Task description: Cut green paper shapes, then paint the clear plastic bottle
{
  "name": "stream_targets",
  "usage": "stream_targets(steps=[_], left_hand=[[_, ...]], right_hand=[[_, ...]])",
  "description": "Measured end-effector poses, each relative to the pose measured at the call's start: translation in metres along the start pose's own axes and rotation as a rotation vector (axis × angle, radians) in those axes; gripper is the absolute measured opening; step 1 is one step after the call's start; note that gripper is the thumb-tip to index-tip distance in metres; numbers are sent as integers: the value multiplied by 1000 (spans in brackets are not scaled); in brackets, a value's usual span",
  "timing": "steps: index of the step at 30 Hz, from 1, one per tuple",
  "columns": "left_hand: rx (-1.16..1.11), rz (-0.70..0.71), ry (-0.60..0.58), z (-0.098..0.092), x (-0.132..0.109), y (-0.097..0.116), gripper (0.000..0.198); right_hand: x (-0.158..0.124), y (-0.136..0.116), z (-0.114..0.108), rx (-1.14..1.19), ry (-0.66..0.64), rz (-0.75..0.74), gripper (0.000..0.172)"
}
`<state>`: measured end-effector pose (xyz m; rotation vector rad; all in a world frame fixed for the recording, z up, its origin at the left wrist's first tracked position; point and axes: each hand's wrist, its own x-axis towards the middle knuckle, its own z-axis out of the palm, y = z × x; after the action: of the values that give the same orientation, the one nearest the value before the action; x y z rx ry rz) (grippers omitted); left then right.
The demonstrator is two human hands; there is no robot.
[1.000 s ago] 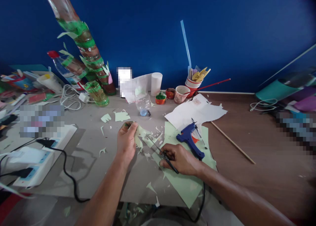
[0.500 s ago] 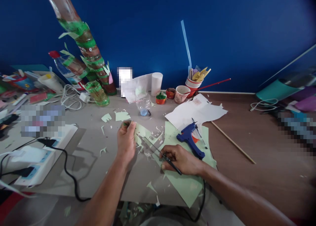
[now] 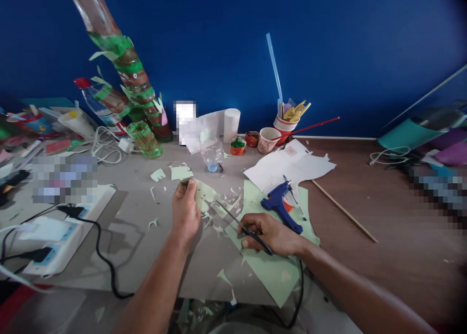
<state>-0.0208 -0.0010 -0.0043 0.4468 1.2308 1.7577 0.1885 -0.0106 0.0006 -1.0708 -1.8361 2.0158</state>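
Between thumb and fingers, my left hand (image 3: 186, 205) pinches a small piece of pale green paper (image 3: 205, 193). My right hand (image 3: 268, 233) is closed round the dark handles of a pair of scissors (image 3: 251, 234), whose blades point left and up toward that paper. The blade tips lie just right of the paper, apart from it as far as I can see. Small green offcuts (image 3: 218, 229) are scattered under and around both hands. Beneath my right hand lies a larger green sheet (image 3: 273, 280), with a blue glue gun (image 3: 282, 205) resting on it.
A tall bottle trunk painted green and brown (image 3: 136, 76) stands at the back left. A power strip (image 3: 73, 232) with cables sits at the left. Behind my hands are a clear plastic cup (image 3: 211, 154), paint pots (image 3: 238, 147) and paper cups (image 3: 269, 140). A wooden stick (image 3: 345, 210) lies right.
My left hand has drawn the paper slightly left, away from the scissors. The scissors have shifted a little to the right, and their blades look closer together.
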Motion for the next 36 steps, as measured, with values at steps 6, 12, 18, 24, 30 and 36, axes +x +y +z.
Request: stream_targets(steps=[6,12,18,24,30,36], left_hand=[[-235,-111,-144,2,2,-1,30],[-220,-156,-218,6,-6,1,31],[-216,-167,-146,5,-4,1,33],[-238,-93,-111,1,2,-1,31],[-123,9,-3,6,-3,1,37],[-129,40,14,4,1,0,36]], right_hand=[[2,1,1,46,33,11,49],[2,1,-1,67,58,-34,49],[2,2,-3,72,26,-12,49],[-3,-4,-9,98,-20,-14,51],[-11,-12,-22,44,-91,17,53],[-11,-11,-30,-2,-81,26,51]])
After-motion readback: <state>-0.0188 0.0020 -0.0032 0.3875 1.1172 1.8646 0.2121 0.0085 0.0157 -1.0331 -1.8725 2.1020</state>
